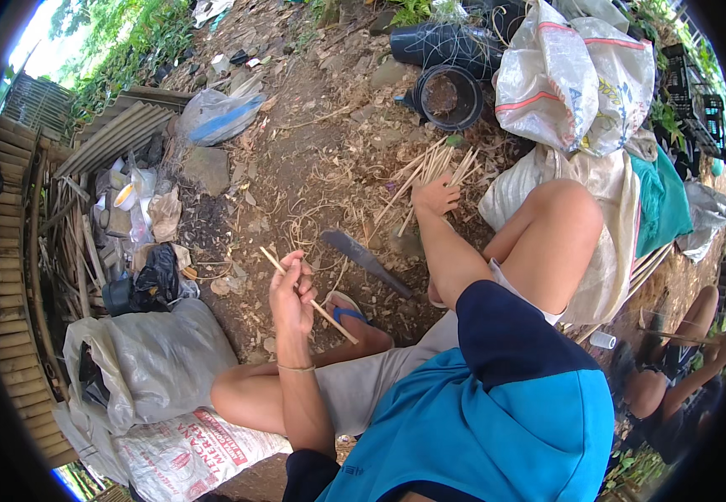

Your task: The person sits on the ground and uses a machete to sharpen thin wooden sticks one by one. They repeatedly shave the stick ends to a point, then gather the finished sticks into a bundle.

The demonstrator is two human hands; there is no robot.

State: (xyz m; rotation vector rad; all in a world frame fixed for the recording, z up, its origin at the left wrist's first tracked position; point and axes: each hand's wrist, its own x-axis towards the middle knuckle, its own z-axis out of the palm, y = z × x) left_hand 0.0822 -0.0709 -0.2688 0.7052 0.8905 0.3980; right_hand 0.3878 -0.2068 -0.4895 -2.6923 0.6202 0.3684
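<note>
My left hand [292, 293] is closed around a thin pale stick [331, 319], which slants down to the right across my palm. Out to the right, my right hand [436, 196] lies on a bundle of similar pale sticks [435, 164] on the ground; its fingers curl over some of them, and whether they grip one is hidden. Between my hands, a machete with a dark blade [363, 258] lies flat on the soil, its handle towards my body. Curled shavings [303, 226] are scattered beside the blade.
Woven plastic sacks [545, 81] and black buckets [447, 97] stand at the upper right. Large sacks [149, 357] lie at the lower left beside a bamboo wall [8, 282]. A flat stone [206, 169] sits farther ahead. Another person [670, 383] is at the far right.
</note>
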